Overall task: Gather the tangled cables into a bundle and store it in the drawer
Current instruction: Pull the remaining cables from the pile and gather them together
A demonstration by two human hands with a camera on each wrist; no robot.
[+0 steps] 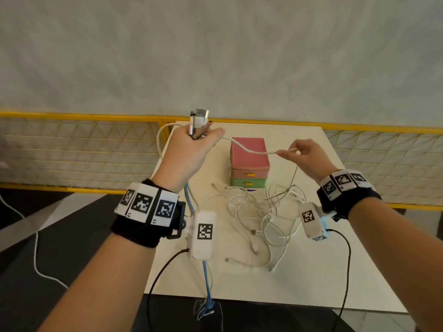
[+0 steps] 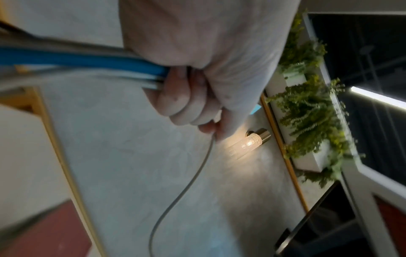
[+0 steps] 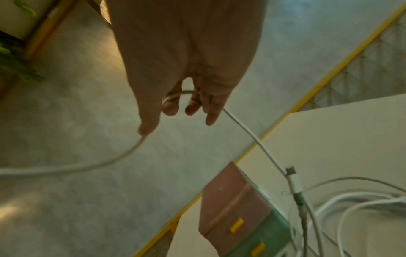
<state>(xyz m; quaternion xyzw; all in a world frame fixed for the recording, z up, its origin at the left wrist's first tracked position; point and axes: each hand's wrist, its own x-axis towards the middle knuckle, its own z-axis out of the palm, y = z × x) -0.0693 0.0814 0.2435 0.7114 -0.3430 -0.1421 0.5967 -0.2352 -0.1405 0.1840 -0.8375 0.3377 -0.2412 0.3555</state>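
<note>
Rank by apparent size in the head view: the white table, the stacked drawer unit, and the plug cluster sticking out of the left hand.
1. White table, by far the largest.
2. Stacked drawer unit.
3. Plug cluster above the left hand, smallest, though it is raised nearer the camera, which enlarges it.

The middle of the white table (image 1: pixel 318 279) is taken by a loose heap of tangled white cables (image 1: pixel 261 212), which spreads up to the front of the drawer unit (image 1: pixel 249 161). The handles of the drawers are faced by this heap, so the near approach to them is blocked. A white cable (image 1: pixel 251 150) is stretched in the air above the top of the unit, between the left hand (image 1: pixel 189 149) and the right hand (image 1: pixel 306 159). Bare table surface is seen at the right of the unit and along the near edge. Behind the far edge a yellow mesh fence (image 1: pixel 72 144) is standing.
</note>
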